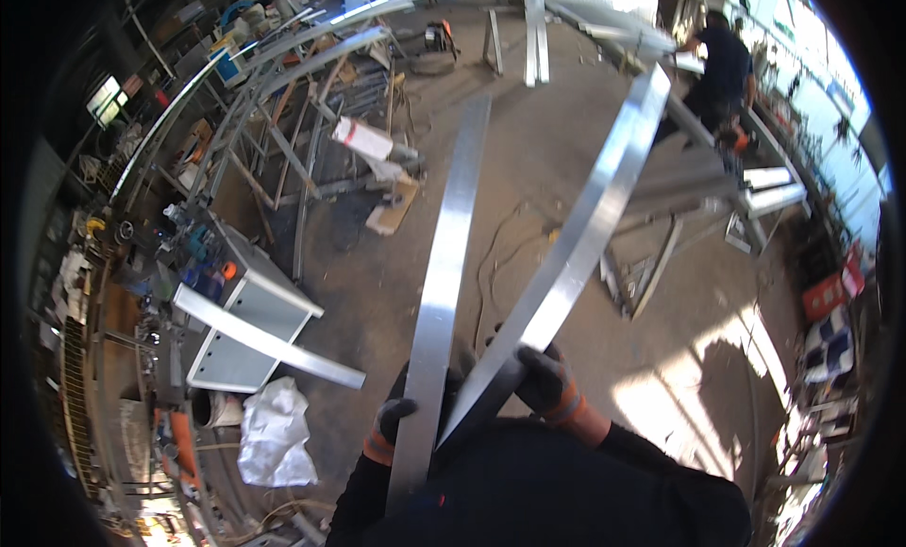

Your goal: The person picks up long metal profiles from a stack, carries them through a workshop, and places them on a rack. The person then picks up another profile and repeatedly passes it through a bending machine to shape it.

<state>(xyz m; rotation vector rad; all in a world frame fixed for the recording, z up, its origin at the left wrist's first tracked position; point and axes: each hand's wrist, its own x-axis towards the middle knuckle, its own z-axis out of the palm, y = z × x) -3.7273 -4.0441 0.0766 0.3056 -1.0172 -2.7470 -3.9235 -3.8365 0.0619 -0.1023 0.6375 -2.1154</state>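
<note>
Two long, shiny rectangular metal tubes are in my gloved hands, close together near my body and spreading apart toward their far ends. My left hand [394, 420], in a black glove with an orange cuff, grips the left metal tube [445, 273] near its lower end, the thumb lying across its top face. Around the right metal tube [576, 245] my right hand [547, 382] is closed, gloved the same way, with part of the fingers hidden behind the tube. The right tube tilts away to the upper right.
At the left stands a grey-white cabinet [250, 325] with a metal strip [269, 339] across it. A crumpled white bag [277, 434] lies nearby. Metal racks [283, 122] hold long stock. At upper right a person [719, 70] in dark clothes bends by a workbench. A cable [486, 264] crosses the floor.
</note>
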